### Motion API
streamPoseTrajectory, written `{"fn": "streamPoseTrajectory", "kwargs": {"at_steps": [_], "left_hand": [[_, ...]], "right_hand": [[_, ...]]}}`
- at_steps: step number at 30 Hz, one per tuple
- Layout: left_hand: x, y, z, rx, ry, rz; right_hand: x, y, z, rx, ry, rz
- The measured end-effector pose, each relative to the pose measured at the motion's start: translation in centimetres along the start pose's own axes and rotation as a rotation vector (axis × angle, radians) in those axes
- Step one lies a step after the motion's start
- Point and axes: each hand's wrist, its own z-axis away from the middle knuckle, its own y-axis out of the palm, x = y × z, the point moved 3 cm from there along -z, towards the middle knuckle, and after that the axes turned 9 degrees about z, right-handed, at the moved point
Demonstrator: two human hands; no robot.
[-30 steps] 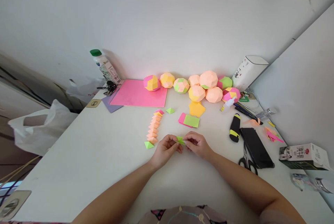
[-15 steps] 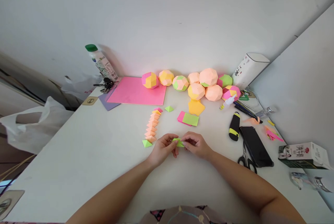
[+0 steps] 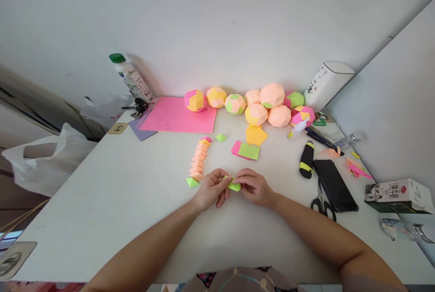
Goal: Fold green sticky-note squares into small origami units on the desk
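Between my hands, just above the white table, is a small piece of folded green paper [image 3: 234, 186]. My left hand [image 3: 213, 188] pinches its left side between thumb and fingers. The fingers of my right hand [image 3: 254, 187] are closed on its right edge. To the left lies a row of peach folded paper pieces [image 3: 198, 158], with a green piece [image 3: 192, 182] at its near end and a pink one [image 3: 206, 139] at its far end. A separate green folded piece [image 3: 220, 137] rests farther back. Beyond my right hand are green and pink paper slips [image 3: 248, 151].
Several paper balls [image 3: 273, 95] line the wall, some beside a pink sheet [image 3: 176, 119]. An orange paper shape [image 3: 256, 135] lies before them. On the right are a box cutter [image 3: 306, 159], scissors [image 3: 321, 203], a phone [image 3: 335, 185] and a milk carton [image 3: 397, 196]. A bottle [image 3: 132, 76] stands back left.
The green paper has tilted in my fingers and shows more of its folded face. My right fingers have shifted slightly along its edge. The whole view has shifted a little.
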Motion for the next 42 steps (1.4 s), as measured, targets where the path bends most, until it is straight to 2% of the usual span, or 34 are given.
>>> {"fn": "streamPoseTrajectory", "kwargs": {"at_steps": [3,10,14,18,23,27,31,37,42], "left_hand": [[0.1,-0.2,-0.1,0.015,-0.004,0.012],[0.1,-0.3,-0.2,0.066,-0.006,0.049],[-0.1,0.1,0.0,0.108,0.018,0.044],[-0.2,0.4,0.2,0.059,0.037,-0.001],[0.0,0.5,0.4,-0.071,0.055,-0.017],[0.0,0.5,0.4,-0.084,0.061,-0.029],[0.1,0.5,0.4,-0.017,0.062,-0.025],[0.2,0.7,0.6,0.092,0.055,-0.065],[0.0,1.1,0.9,0.174,0.076,-0.115]], "right_hand": [[0.1,0.1,0.3,0.006,-0.097,0.105],[0.9,-0.1,0.6,-0.059,-0.210,0.244],[1.2,-0.2,0.4,-0.097,-0.217,0.334],[1.0,-0.2,0.3,-0.064,-0.202,0.289],[0.4,0.0,0.3,0.007,-0.106,0.227],[0.3,0.1,0.3,0.029,-0.078,0.188],[0.1,0.0,0.1,0.006,0.006,0.122],[-0.4,-0.2,-0.1,0.021,0.316,-0.026],[-0.7,-0.3,-0.1,0.034,0.455,-0.090]]}}
